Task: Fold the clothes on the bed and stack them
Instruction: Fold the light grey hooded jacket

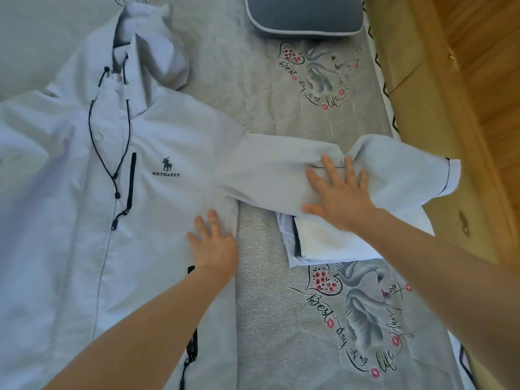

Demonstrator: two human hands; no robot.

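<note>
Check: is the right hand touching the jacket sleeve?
Touching. The head view shows the right hand laid flat, fingers spread, on the jacket sleeve, with no gap between palm and fabric.

Bed (261, 319): I see a grey sheet printed with swans and script.
Jacket (84, 192): white, spread flat on the left, sleeve stretched right.
Folded clothes (323, 243): white pile beside the jacket, partly under the sleeve.
Cushion (304, 15): grey, far end.
</note>
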